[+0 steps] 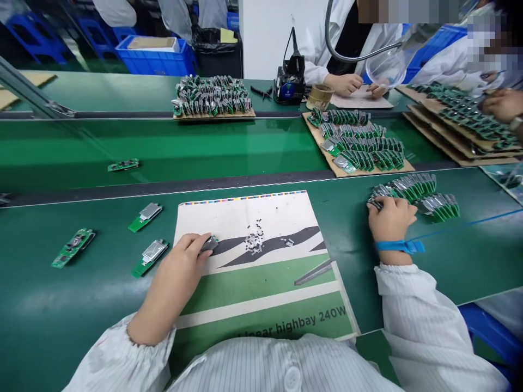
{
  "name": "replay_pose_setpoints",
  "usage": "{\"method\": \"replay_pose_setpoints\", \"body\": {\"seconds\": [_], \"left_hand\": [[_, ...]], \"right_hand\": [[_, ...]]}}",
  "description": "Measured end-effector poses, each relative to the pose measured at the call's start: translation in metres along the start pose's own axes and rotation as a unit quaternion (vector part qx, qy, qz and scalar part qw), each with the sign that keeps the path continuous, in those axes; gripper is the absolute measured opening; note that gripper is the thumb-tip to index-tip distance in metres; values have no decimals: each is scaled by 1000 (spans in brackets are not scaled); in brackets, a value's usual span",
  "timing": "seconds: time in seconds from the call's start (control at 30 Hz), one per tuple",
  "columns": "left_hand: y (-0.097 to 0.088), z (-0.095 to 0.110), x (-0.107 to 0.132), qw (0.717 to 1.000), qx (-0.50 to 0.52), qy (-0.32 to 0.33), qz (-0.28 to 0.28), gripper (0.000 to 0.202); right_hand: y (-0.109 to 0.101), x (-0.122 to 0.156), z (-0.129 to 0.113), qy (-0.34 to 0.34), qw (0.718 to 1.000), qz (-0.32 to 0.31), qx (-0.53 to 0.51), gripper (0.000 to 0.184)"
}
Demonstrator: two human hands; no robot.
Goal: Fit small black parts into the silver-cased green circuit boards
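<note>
My left hand (pixel 186 267) pinches a small circuit board (pixel 210 245) above the left part of a printed cardboard sheet (pixel 261 288). A scatter of tiny black parts (pixel 254 239) lies on that sheet, with a few small silvery pieces (pixel 288 242) beside it. Tweezers (pixel 312 273) rest near the sheet's right edge. To the right, my right hand (pixel 392 218), with a blue strap (pixel 398 246) around the wrist, has its fingers closed at the near end of a row of circuit boards (pixel 412 188); its fingertips partly hide what they grip. A second short row (pixel 439 207) stands alongside.
Loose circuit boards (pixel 150 256) lie left of the sheet, and one board (pixel 123 165) lies on the green belt (pixel 196 149). Loaded cardboard trays (pixel 341 170) stand beyond. Co-workers' hands (pixel 347 84) are across the bench. A blue cord (pixel 474 221) runs right from my wrist.
</note>
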State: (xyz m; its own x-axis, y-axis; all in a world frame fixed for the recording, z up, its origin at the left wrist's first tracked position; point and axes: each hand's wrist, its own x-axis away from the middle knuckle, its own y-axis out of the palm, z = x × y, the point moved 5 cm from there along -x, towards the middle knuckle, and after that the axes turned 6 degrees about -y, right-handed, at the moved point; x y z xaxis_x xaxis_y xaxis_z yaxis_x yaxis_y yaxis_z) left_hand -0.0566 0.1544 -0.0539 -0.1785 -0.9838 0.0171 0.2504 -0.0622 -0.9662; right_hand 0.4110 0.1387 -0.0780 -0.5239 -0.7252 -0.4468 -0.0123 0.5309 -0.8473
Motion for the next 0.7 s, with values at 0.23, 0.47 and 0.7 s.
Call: {"method": "replay_pose_setpoints", "body": {"seconds": [0.23,0.47,0.7], "left_hand": [[1,11,6,977,193,-47,-78,40],[11,43,29,884,407,-61,-224,27],[15,50,30,859,442,-60,-253,26]], "right_hand": [[-7,39,-77,-178,975,-86,-98,14],[-4,103,-170,-340,885,-246,-201,5],[5,114,-173,-338,888,-262,-171,16]]}}
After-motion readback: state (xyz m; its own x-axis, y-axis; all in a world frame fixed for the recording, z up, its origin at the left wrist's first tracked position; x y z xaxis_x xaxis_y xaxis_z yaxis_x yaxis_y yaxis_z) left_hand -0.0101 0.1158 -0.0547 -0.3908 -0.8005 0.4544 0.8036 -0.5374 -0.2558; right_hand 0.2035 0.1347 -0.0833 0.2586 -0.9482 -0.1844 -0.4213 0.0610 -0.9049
